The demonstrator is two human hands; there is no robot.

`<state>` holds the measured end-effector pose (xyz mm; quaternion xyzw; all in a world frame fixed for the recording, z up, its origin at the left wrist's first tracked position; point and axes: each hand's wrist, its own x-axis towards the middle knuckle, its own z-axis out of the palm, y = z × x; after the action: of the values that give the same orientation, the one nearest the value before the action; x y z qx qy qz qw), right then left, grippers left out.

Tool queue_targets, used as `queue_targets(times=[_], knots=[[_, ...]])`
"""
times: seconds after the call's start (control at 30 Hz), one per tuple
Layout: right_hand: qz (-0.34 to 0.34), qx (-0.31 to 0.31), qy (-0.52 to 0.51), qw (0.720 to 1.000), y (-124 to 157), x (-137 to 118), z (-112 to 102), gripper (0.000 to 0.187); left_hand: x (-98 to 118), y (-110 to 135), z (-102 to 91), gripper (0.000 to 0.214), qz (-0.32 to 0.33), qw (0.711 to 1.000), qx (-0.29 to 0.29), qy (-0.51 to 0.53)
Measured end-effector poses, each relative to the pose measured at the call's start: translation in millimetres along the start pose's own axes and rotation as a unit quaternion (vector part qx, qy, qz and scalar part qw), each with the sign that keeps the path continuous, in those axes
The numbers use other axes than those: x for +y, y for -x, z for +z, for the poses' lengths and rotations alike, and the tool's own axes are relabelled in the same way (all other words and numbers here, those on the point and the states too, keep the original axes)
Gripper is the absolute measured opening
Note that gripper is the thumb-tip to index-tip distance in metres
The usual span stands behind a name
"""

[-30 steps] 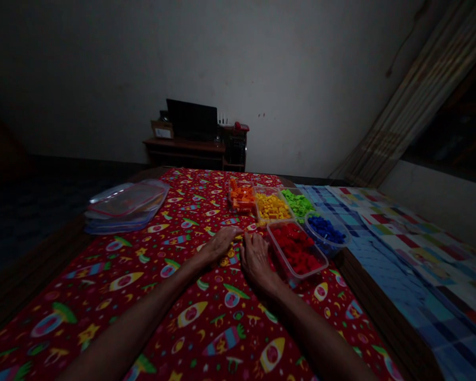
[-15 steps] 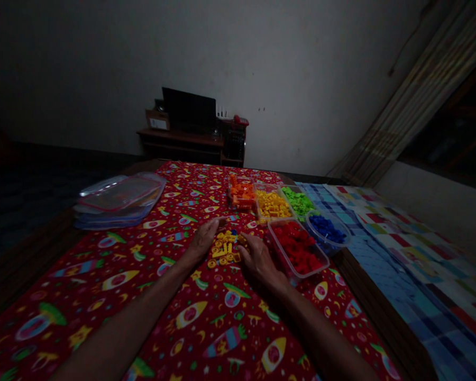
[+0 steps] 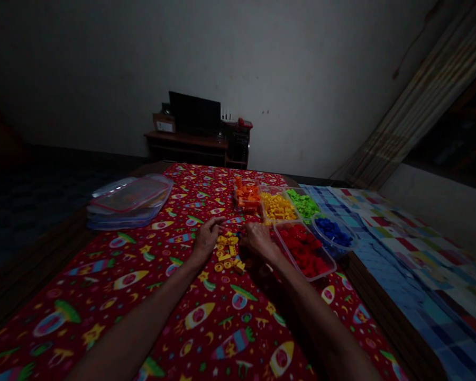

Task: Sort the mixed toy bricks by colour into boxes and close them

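Observation:
Several yellow building-block pieces (image 3: 227, 257), some round like wheels, lie in a group on the red patterned cloth (image 3: 158, 312). My left hand (image 3: 206, 239) rests on its edge at the group's left side, its fingers loosely stretched with nothing visible in them. On the other side, my right hand (image 3: 258, 239) is held palm down with fingers curled toward the cloth at the group's far right. Its fingertips are hidden, so what it holds, if anything, cannot be made out. A bit of blue shows at the group's far end beside those fingers.
Open tubs stand to the right: orange pieces (image 3: 247, 197), yellow pieces (image 3: 278, 206), green pieces (image 3: 302, 203), red pieces (image 3: 301, 247) and blue pieces (image 3: 332, 232). Stacked plastic lids (image 3: 130, 203) lie at left. A monitor (image 3: 195, 114) stands on a desk beyond the table.
My right hand has moved forward and turned palm down beside the group. A yellow piece at the group's near right corner now sits at a different angle. My left hand stays nearly in place.

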<state>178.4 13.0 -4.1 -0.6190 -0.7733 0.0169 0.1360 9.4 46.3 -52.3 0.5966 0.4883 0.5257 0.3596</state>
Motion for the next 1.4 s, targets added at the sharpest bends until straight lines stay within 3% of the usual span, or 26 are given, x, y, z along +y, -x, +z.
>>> queue_targets(times=[0.23, 0.37, 0.47, 0.63, 0.73, 0.83, 0.9, 0.97, 1.07, 1.17, 1.27, 1.4], knots=[[-0.062, -0.018, 0.035, 0.997, -5, -4, -4, 0.022, -1, -2, -0.3, 0.037, -0.012, 1.0, 0.006, 0.028], [-0.051, 0.024, -0.026, 0.998, -3, 13, -34, 0.019, 1, -1, 0.1, 0.037, -0.018, 0.999, -0.002, 0.031], [-0.005, 0.089, -0.057, 0.994, 7, 42, -72, 0.019, 0, -1, 0.4, 0.037, -0.016, 0.999, 0.0, 0.036], [0.133, 0.16, 0.045, 0.977, 33, 122, -125, 0.02, -2, -4, 2.2, 0.036, -0.01, 1.0, -0.005, 0.029], [0.218, 0.133, 0.094, 0.962, 46, 168, -135, 0.02, -2, -4, 2.7, 0.037, -0.007, 1.0, -0.012, 0.023], [0.235, 0.134, 0.105, 0.957, 53, 184, -134, 0.024, -1, -4, 2.8, 0.037, -0.001, 1.0, -0.018, 0.019], [0.201, 0.174, 0.086, 0.96, 53, 171, -128, 0.028, -1, -3, 2.5, 0.037, -0.002, 1.0, -0.025, 0.008], [0.134, 0.197, 0.028, 0.971, 49, 139, -117, 0.03, 0, -2, 1.3, 0.037, 0.0, 1.0, -0.029, -0.011], [-0.001, 0.135, -0.104, 0.985, 40, 76, -85, 0.033, 4, -3, -3.2, 0.037, 0.013, 0.997, -0.059, -0.043], [-0.09, 0.073, -0.087, 0.989, 30, 27, -41, 0.045, 9, -5, -9.6, 0.038, 0.02, 0.985, -0.163, -0.05], [-0.136, 0.024, -0.046, 0.989, 21, 10, -1, 0.042, 11, -5, -13.5, 0.034, 0.046, 0.967, -0.244, -0.057], [-0.101, 0.017, -0.037, 0.994, 15, 15, 20, 0.026, 8, -4, -11.9, 0.032, 0.043, 0.969, -0.221, -0.102]])
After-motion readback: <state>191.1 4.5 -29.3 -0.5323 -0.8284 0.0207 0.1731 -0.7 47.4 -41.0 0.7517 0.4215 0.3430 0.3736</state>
